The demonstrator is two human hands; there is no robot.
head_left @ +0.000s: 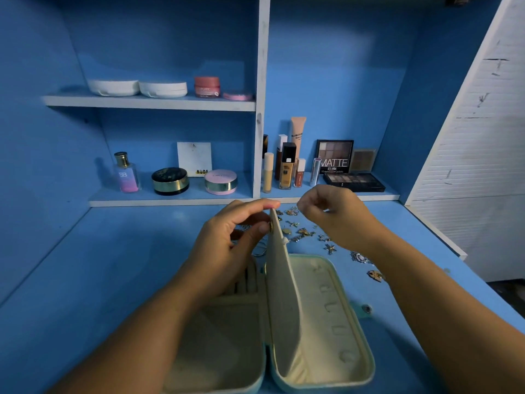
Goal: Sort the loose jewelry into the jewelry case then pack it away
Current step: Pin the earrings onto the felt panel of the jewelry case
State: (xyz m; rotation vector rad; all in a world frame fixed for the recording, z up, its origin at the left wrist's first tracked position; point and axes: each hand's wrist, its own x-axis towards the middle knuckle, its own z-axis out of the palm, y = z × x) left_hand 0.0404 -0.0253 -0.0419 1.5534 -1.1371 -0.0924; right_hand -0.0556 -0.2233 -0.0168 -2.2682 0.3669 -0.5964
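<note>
The left hand (227,245) covers much of the ring rolls (247,280) in the jewelry case (326,322), whose near left corner runs off the bottom edge. The loose jewelry (305,232) is too small to identify. Whether the curled fingers of the right hand (332,214) pinch anything cannot be told.

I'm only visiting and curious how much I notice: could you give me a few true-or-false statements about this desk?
The jewelry case lies open on the desk. True.
The left hand holds the case's middle flap upright. True.
All the loose jewelry is already inside the case. False: many pieces lie scattered on the desk beyond it.
The right hand rests flat on the desk. False: it is raised above the jewelry, fingers curled.
</note>
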